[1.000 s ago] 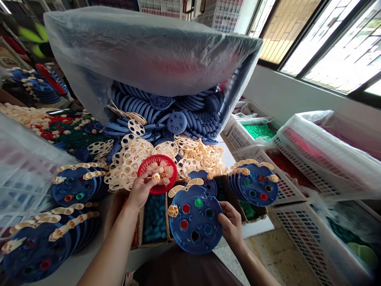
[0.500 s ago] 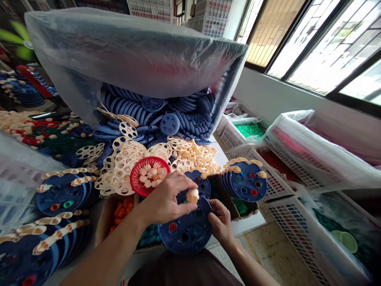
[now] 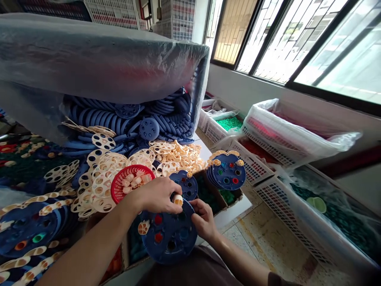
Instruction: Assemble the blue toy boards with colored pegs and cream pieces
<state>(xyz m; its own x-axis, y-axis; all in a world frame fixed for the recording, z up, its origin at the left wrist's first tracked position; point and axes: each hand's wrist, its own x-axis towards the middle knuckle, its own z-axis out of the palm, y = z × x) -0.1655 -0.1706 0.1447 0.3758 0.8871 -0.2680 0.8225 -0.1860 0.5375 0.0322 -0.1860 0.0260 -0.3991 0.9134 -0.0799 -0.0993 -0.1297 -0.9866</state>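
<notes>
My right hand (image 3: pixel 204 218) grips the right edge of a round blue plastic disc (image 3: pixel 168 238) that has coloured plugs in its holes and a cream piece on its left rim. My left hand (image 3: pixel 157 194) is closed on a small cream plastic piece (image 3: pixel 177 200) and presses it at the disc's top edge. Just behind my left hand sits a red mesh basket (image 3: pixel 119 182) with more cream pieces in it.
Stacks of finished blue discs (image 3: pixel 228 172) stand right and left (image 3: pixel 26 226). Cream perforated rings (image 3: pixel 101 186) and loose blue discs spill from a big plastic bag (image 3: pixel 98 67). White crates (image 3: pixel 268 190) of green and red parts line the right wall under the windows.
My left hand left the red basket with a cream piece and brought it to the disc's top edge. The view has swung right, and the disc sits lower and further left.
</notes>
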